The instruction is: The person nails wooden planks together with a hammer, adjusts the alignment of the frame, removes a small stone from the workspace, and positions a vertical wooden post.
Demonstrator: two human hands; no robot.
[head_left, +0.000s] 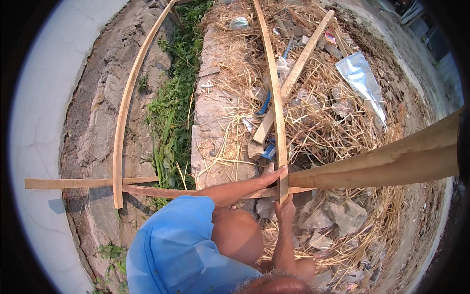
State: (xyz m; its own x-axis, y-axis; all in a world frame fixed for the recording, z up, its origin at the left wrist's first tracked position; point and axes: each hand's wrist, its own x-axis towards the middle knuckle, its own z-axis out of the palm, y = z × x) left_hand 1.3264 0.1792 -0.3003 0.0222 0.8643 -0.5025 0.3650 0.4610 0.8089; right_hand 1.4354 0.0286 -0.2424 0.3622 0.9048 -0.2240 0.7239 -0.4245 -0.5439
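A long pale wooden batten (272, 83) runs from the far side down to my hands. My left hand (269, 175) holds it from the left, a little above its near end, with a fingertip reaching across the top. My right hand (285, 208) is closed round the near end. Beneath the batten a crosswise wooden strip (156, 191) passes, partly hidden by my left arm. Just right of my hands begins a wide plank (377, 159), which widens toward the right edge. Whether the plank touches the batten I cannot tell.
Another batten (134, 83) on the left crosses the strip's left part. A loose board (298, 73) lies slanted among dry straw (328, 132), rubble and a silvery sheet (362, 81). Green plants (176, 98) grow beside a stone ledge (215, 98). A pale wall (44, 108) borders the left.
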